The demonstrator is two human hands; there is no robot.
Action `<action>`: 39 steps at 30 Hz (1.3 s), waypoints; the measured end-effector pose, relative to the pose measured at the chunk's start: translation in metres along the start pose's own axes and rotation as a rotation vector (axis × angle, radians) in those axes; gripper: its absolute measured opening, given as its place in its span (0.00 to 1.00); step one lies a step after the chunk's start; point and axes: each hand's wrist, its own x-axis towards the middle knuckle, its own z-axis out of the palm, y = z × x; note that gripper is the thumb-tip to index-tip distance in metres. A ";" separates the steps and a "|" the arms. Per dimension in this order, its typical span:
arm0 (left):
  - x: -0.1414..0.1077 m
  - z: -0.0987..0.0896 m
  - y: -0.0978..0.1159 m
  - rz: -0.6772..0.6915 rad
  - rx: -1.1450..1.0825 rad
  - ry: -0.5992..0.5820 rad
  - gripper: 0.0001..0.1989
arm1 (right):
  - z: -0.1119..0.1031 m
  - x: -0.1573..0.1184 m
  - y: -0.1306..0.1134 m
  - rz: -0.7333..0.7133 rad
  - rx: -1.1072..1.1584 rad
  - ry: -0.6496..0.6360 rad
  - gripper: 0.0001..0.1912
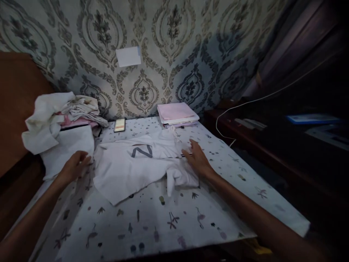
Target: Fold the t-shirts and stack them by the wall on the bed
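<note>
A white shirt-like garment (pixel 122 171) with a dark striped zigzag mark lies spread on the patterned cloth, its lower right part bunched up. My right hand (pixel 198 160) is over the garment's right edge, near a dark-striped band. Its thumb and fingers are apart, and I see nothing held. Left of the garment hovers my left hand (pixel 75 166), its fingers loosely bent and no cloth visible between them. Close beyond it is a pile of clothes (pixel 79 109), with a white folded piece (pixel 73 143) at its front.
A patterned white sheet (pixel 152 222) covers the surface. At the back stand a folded pink and white stack (pixel 177 112) and a phone (pixel 119 125) with a lit screen. A wooden board (pixel 19 109) bounds the left. On the right, a white cable (pixel 245 103) hangs above a dark ledge.
</note>
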 end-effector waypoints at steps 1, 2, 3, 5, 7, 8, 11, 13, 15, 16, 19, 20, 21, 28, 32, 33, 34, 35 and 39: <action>-0.012 0.006 -0.009 0.002 0.065 -0.035 0.12 | -0.005 -0.011 0.010 0.033 -0.125 0.015 0.32; -0.024 0.009 -0.015 -0.012 0.123 -0.090 0.14 | -0.010 -0.022 0.018 0.064 -0.238 0.023 0.30; -0.037 0.012 -0.017 -0.041 0.173 -0.154 0.16 | -0.015 -0.032 0.023 0.074 -0.348 0.021 0.28; -0.060 0.016 -0.015 -0.118 0.239 -0.268 0.22 | -0.018 -0.049 0.026 0.056 -0.485 0.002 0.25; -0.078 0.022 -0.007 -0.171 0.267 -0.320 0.24 | -0.017 -0.062 0.023 0.007 -0.528 -0.016 0.20; -0.084 0.025 -0.001 -0.170 0.269 -0.313 0.24 | -0.015 -0.066 0.020 -0.019 -0.531 -0.024 0.17; -0.093 0.037 0.012 -0.082 0.204 -0.233 0.18 | -0.012 -0.071 0.007 -0.073 -0.475 -0.071 0.08; -0.093 0.042 0.019 -0.041 0.041 -0.176 0.15 | -0.013 -0.070 -0.004 -0.046 -0.340 -0.097 0.08; -0.090 0.042 0.023 -0.116 -0.288 -0.153 0.14 | -0.014 -0.067 -0.014 0.056 -0.094 -0.092 0.12; -0.087 0.040 0.025 -0.197 -0.487 -0.150 0.14 | -0.015 -0.065 -0.019 0.131 0.057 -0.079 0.15; -0.080 0.025 0.027 -0.455 -0.938 -0.119 0.17 | -0.018 -0.062 -0.034 0.350 0.469 -0.011 0.21; -0.078 0.018 0.027 -0.501 -1.004 -0.102 0.18 | -0.021 -0.063 -0.039 0.395 0.542 0.006 0.22; -0.077 0.010 0.026 -0.518 -1.040 -0.087 0.19 | -0.025 -0.064 -0.043 0.418 0.573 0.014 0.24; -0.100 -0.033 0.003 -0.404 -0.762 -0.327 0.17 | -0.073 -0.095 -0.044 0.318 0.143 -0.342 0.19; -0.108 -0.032 -0.016 -0.240 -0.389 -0.631 0.15 | -0.087 -0.104 -0.026 0.108 -0.209 -0.612 0.15; -0.105 -0.029 -0.019 -0.179 -0.275 -0.653 0.15 | -0.088 -0.102 -0.023 0.077 -0.284 -0.629 0.14; -0.099 -0.026 -0.020 -0.117 -0.152 -0.648 0.15 | -0.087 -0.098 -0.022 0.057 -0.355 -0.610 0.14; -0.090 -0.022 -0.019 -0.059 -0.027 -0.616 0.15 | -0.085 -0.092 -0.021 0.041 -0.420 -0.566 0.14; -0.046 -0.001 0.008 0.117 0.317 -0.391 0.13 | -0.052 -0.059 -0.028 -0.081 -0.545 -0.466 0.18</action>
